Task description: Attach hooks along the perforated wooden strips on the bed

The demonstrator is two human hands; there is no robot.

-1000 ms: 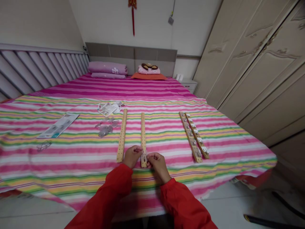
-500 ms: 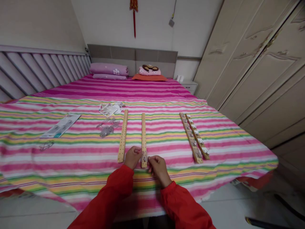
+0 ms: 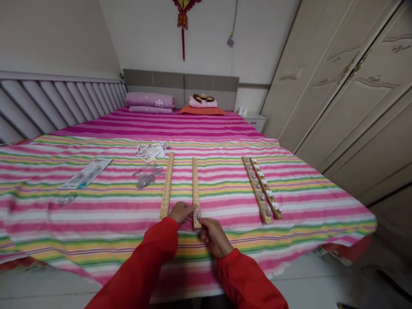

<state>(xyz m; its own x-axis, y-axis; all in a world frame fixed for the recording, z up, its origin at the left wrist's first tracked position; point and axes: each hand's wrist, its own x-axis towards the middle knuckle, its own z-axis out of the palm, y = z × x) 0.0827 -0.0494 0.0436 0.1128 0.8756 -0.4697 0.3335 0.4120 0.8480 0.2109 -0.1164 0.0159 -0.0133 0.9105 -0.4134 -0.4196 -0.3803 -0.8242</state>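
A narrow wooden strip with rows of small holes point(image 3: 195, 184) lies lengthwise in front of me on the striped cloth. Near its close end sits a clear adhesive hook point(image 3: 198, 213) with a metal hook part. My left hand point(image 3: 180, 213) is closed, its thumb and fingertips pinching the hook's left edge at the strip. From the other side, my right hand point(image 3: 215, 236) pinches the hook's lower right edge between thumb and forefinger, the remaining fingers curled. Left of my hands lies a second holed strip point(image 3: 167, 184), bare on top.
Two strips carry rows of hooks, one with clear hooks point(image 3: 256, 186) and one with white hooks point(image 3: 267, 187). Loose clear hooks point(image 3: 146, 178), paper packaging point(image 3: 152, 151), a flat pack point(image 3: 86, 174) and thin metal pieces point(image 3: 67, 198) lie leftward. A wardrobe point(image 3: 347, 107) borders the bed.
The view has tilted up slightly. My right fingertips have come in from beside the strip to touch the adhesive hook; my left hand stays at its left edge.
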